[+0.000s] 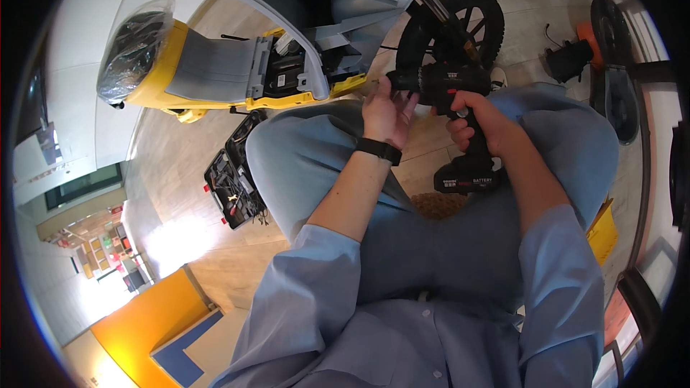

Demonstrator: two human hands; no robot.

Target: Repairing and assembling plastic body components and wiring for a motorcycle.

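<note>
Right hand (483, 126) was wrapped round the handle (477, 146) of the cordless drill (445, 80); left hand (387, 113) was at its chuck (404, 80), pinch unclear. Drill body ran sideways, chuck pointing left, yellow-grey scooter (212, 65) beyond that end.

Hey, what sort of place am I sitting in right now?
Probably an indoor workshop or repair space, though I can't be certain. What suggests it: a yellow and grey two-wheeler with inner parts exposed, an open toolbox on the floor, and the cordless drill in your right hand.
</note>
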